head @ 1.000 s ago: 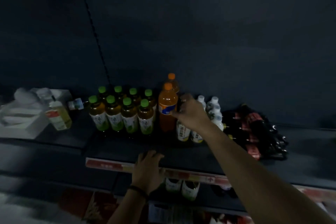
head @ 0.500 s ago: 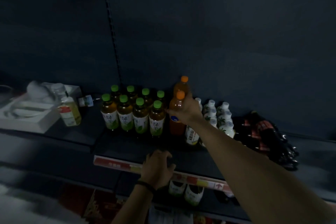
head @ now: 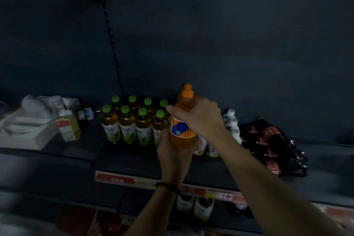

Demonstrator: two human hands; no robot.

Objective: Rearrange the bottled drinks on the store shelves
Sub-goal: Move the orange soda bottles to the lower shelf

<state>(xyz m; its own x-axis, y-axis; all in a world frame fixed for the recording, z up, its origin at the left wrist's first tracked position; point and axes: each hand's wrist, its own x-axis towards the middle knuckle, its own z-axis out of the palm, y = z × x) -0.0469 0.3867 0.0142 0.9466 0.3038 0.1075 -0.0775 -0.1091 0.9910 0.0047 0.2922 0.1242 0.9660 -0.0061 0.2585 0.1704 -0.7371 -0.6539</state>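
A: Bottle vs grip?
B: Orange soda bottle [head: 183, 126] is in both. My right hand [head: 199, 119] wraps its shoulder and my left hand [head: 172, 157] clasps its base, just right of the green-cap tea bottles [head: 126, 124].
A: Look?
B: Upright, orange cap, blue label.
A: Change?
B: My left hand was on the shelf [head: 122, 161] edge, now it's on the bottle.

On your shelf [head: 134, 163], the tea bottles [head: 134, 122] stand in two rows, just left of the soda bottle [head: 182, 136], with a second soda bottle [head: 187, 86] behind it. Right of it stand the small bottles [head: 231, 120], then the toppled bottles [head: 272, 143] farther right. The box [head: 28, 134] sits far left.
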